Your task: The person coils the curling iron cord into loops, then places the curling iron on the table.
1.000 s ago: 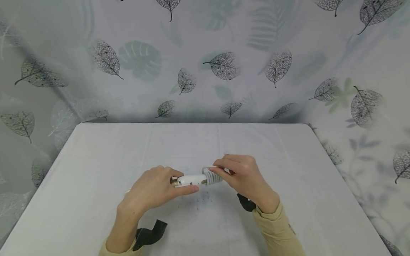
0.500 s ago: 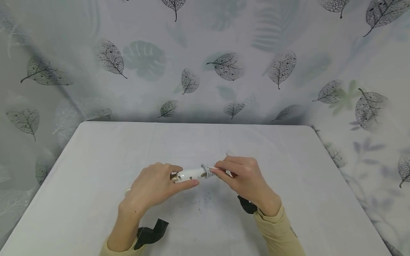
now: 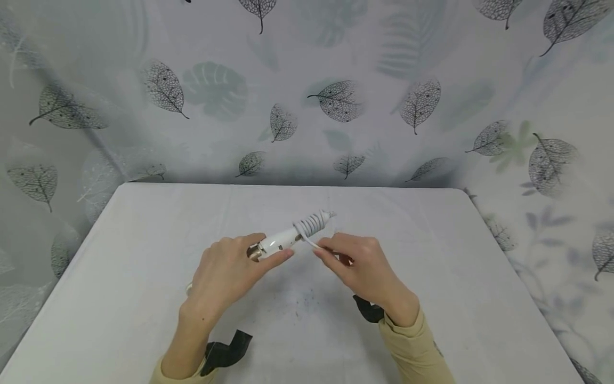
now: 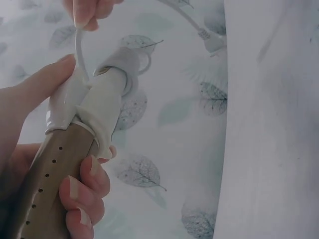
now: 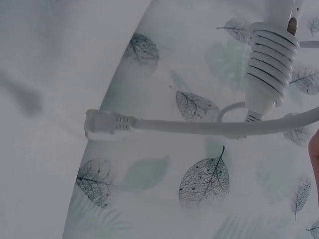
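My left hand (image 3: 225, 274) grips a curling iron (image 3: 279, 242) with a white handle, fingers curled round its brown barrel (image 4: 52, 174), which has a row of small holes. The thumb lies along the white clamp (image 4: 62, 104). White cord (image 3: 312, 224) is wound in several close turns round the handle's far end, which points up and to the right. Just right of the coils, my right hand (image 3: 362, 266) pinches the cord's loose length between thumb and fingers. Beyond that pinch, the loose end hangs with its white plug (image 5: 102, 124), seen in the right wrist view.
A white-covered table (image 3: 408, 224) lies beneath both hands, with small dark specks (image 3: 304, 306) on its cover near the middle. Leaf-printed sheets (image 3: 307, 133) hang behind it and at both sides. Black straps (image 3: 225, 352) stick out at the wrists.
The coiled end of the curling iron has swung up and away, from nearly level to slanted. Its coils now stand clear of the right hand, which keeps pinching the cord.
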Tool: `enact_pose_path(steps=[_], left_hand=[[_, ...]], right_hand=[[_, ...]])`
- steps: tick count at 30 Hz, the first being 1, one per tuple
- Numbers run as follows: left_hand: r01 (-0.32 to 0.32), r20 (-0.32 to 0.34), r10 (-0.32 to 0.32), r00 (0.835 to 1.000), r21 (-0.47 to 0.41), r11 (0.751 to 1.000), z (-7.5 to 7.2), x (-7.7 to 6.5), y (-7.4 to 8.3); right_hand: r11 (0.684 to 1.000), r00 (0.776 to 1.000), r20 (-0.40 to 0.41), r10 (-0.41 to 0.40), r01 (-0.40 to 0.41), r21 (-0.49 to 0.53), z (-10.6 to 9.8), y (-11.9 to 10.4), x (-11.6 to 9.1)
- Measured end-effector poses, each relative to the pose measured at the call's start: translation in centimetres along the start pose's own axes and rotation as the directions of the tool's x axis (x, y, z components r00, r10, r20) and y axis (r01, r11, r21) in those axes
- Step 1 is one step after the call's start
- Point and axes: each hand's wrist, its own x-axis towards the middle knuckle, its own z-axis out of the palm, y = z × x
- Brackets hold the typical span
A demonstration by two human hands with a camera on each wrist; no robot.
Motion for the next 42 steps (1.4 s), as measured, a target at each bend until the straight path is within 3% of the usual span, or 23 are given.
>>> enact_pose_path(steps=[9, 18, 26, 35, 42], left_hand=[[0.085, -0.046, -0.089, 0.995, -0.072, 0.994, -0.6, 0.2, -0.5], [0.081, -0.103, -0.091, 0.991, -0.093, 0.992, -0.7, 0.3, -0.7], [0.019, -0.174, -0.036, 0.984, -0.098, 0.995, -0.6, 0.3, -1.0], [-0.014, -0.182, -0.014, 0.983, -0.149, 0.989, -0.4, 0.4, -0.9], [-0.016, -0.113, -0.016, 0.993, -0.269, 0.963, -0.6, 0.1, -0.5]], right_hand=[[0.996, 0.998, 0.009, 0.055, -0.056, 0.074, -0.1, 0.2, -0.1], [0.989, 0.995, 0.031, 0.096, -0.099, 0.113, -0.3, 0.1, -0.3], [0.98, 0.985, 0.081, 0.152, -0.161, 0.116, -0.2, 0.5, -0.3], [0.966, 0.965, 0.083, 0.247, -0.252, 0.058, -0.5, 0.8, -0.4], [0.952, 0.947, 0.107, 0.302, -0.306, 0.024, -0.3, 1.1, -0.5]])
